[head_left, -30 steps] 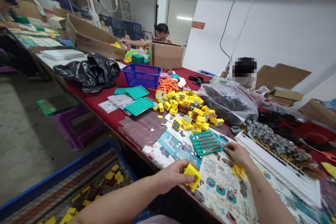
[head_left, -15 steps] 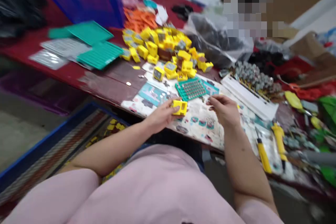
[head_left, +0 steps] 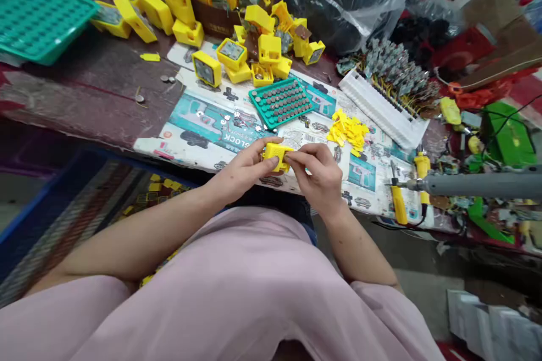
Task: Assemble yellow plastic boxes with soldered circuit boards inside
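My left hand [head_left: 249, 166] holds a small yellow plastic case [head_left: 277, 157] between thumb and fingers, close to the table's front edge. My right hand [head_left: 318, 172] is pinched against the case's right end; its fingertips hide whatever is between them. Beyond the hands, a green tray [head_left: 281, 102] carries rows of small round metal pieces that look like button cells. A heap of thin yellow plastic pieces [head_left: 349, 131] lies to the right of that tray. More yellow cases [head_left: 206, 68], some showing grey inside, are piled behind it.
Printed cardboard [head_left: 190, 149] covers the work surface. On the right stand a white rack [head_left: 381, 107] with wired grey parts, a yellow-handled screwdriver [head_left: 398, 203] and a grey rod-like tool [head_left: 478, 185] jutting in. Large green trays [head_left: 46, 22] lie at left, and a clear plastic bag [head_left: 330, 0] sits behind.
My right hand has moved left from beside the green tray to the case in my left hand. The case has been turned in my grip. The view has shifted closer and lower.
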The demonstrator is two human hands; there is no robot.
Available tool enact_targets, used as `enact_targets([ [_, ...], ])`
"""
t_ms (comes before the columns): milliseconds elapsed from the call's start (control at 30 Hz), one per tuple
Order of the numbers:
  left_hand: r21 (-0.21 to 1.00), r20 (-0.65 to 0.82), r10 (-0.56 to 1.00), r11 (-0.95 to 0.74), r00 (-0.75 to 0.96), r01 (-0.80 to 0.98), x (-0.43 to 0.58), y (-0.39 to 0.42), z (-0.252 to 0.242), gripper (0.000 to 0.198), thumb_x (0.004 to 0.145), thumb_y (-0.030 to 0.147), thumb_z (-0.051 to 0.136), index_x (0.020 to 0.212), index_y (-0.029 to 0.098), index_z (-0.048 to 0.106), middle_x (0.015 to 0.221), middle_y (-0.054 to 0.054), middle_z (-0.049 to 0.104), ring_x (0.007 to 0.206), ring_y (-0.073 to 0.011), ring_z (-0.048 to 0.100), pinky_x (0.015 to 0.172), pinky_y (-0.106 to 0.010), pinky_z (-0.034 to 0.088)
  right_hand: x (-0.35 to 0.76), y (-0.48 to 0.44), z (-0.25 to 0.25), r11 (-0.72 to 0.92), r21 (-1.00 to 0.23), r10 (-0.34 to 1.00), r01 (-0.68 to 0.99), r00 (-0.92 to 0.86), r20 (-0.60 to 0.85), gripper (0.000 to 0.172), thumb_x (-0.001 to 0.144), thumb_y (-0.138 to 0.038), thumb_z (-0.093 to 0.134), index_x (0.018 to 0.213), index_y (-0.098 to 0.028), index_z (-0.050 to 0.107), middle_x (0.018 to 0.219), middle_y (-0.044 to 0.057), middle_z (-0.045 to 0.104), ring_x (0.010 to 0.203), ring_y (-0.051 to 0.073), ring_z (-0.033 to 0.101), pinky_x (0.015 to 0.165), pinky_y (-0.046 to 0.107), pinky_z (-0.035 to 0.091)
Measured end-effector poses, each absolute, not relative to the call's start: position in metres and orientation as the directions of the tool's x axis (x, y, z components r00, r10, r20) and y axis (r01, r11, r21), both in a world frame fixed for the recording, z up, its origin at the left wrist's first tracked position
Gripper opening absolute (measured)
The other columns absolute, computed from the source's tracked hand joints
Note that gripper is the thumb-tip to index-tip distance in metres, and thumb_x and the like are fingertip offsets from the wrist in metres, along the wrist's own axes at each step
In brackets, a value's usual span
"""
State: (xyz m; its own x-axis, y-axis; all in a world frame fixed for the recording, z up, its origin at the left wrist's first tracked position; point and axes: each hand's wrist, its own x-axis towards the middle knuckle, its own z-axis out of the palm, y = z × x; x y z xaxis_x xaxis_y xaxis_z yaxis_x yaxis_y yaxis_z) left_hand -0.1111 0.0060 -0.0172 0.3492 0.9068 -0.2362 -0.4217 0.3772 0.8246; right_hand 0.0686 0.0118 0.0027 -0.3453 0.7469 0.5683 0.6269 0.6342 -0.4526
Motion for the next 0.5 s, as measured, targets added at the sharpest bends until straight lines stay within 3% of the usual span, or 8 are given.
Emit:
enact_targets([
  [100, 0.86, -0.237, 0.913, 0.356, 0.333, -0.366, -0.112, 0.003, -0.017, 0.062, 0.077, 0.045, 0.078, 0.128, 0.02, 0.054, 0.106, -0.003, 0.067, 0.092, -0.0156, 0.066, 0.083, -0.027, 0.055, 0.069, 0.011, 0.003, 0.713, -0.246, 0.641, 0.657, -0.468, 0.609, 0.017, 0.096, -0.018, 0.055, 0.1, -0.021, 0.072, 0.089, 0.004, 0.066, 0.08, 0.011, 0.064, 0.069, 0.02, 0.055],
  [167, 0.87, -0.232, 0.919, 0.343, 0.32, -0.354, -0.112, 0.002, -0.016, 0.061, 0.076, 0.044, 0.078, 0.126, 0.019, 0.055, 0.104, -0.002, 0.068, 0.091, -0.0155, 0.066, 0.081, -0.024, 0.054, 0.071, 0.01, 0.004, 0.722, -0.257, 0.65, 0.642, -0.502, 0.571, 0.021, 0.096, -0.016, 0.052, 0.101, -0.022, 0.072, 0.091, 0.004, 0.068, 0.083, 0.011, 0.064, 0.071, 0.02, 0.055],
  [200, 0.869, -0.228, 0.92, 0.34, 0.319, -0.359, -0.113, 0.002, -0.015, 0.06, 0.076, 0.044, 0.078, 0.126, 0.019, 0.055, 0.105, -0.003, 0.068, 0.092, -0.0158, 0.067, 0.08, -0.024, 0.054, 0.072, 0.009, 0.004, 0.714, -0.322, 0.675, 0.621, -0.49, 0.552, 0.022, 0.096, -0.016, 0.053, 0.101, -0.023, 0.072, 0.092, 0.003, 0.068, 0.084, 0.011, 0.065, 0.073, 0.021, 0.056],
  [267, 0.858, -0.226, 0.916, 0.348, 0.33, -0.379, -0.113, 0.003, -0.013, 0.061, 0.076, 0.044, 0.078, 0.126, 0.019, 0.054, 0.108, -0.004, 0.068, 0.094, -0.0178, 0.068, 0.081, -0.026, 0.055, 0.075, 0.011, 0.003, 0.62, -0.577, 0.782, 0.532, -0.364, 0.505, 0.018, 0.094, -0.02, 0.059, 0.104, -0.026, 0.072, 0.092, 0.002, 0.069, 0.081, 0.011, 0.066, 0.071, 0.022, 0.057],
  [367, 0.829, -0.258, 0.906, 0.386, 0.336, -0.404, -0.114, 0.005, -0.01, 0.063, 0.073, 0.043, 0.079, 0.125, 0.019, 0.053, 0.11, -0.005, 0.069, 0.097, -0.0214, 0.069, 0.082, -0.03, 0.056, 0.08, 0.02, -0.003, 0.243, -0.952, 0.97, 0.186, -0.07, 0.234, 0.023, 0.081, -0.036, 0.076, 0.103, -0.027, 0.071, 0.081, -0.003, 0.069, 0.065, 0.009, 0.065, 0.053, 0.02, 0.055],
  [433, 0.809, -0.293, 0.897, 0.417, 0.33, -0.415, -0.114, 0.006, -0.009, 0.063, 0.07, 0.04, 0.081, 0.123, 0.018, 0.053, 0.108, -0.005, 0.069, 0.096, -0.0215, 0.07, 0.083, -0.032, 0.056, 0.082, 0.026, -0.007, -0.01, -0.998, 1.0, -0.063, 0.008, -0.01, 0.032, 0.068, -0.045, 0.085, 0.089, -0.025, 0.071, 0.071, -0.006, 0.066, 0.057, 0.008, 0.063, 0.042, 0.017, 0.048],
  [500, 0.793, -0.315, 0.892, 0.435, 0.324, -0.426, -0.113, 0.007, -0.008, 0.062, 0.069, 0.038, 0.081, 0.121, 0.018, 0.053, 0.106, -0.004, 0.069, 0.094, -0.0208, 0.07, 0.081, -0.032, 0.057, 0.081, 0.028, -0.008, -0.164, -0.969, 0.986, -0.186, 0.0, -0.166, 0.036, 0.058, -0.049, 0.089, 0.074, -0.022, 0.07, 0.068, -0.005, 0.067, 0.056, 0.008, 0.063, 0.04, 0.014, 0.046],
])
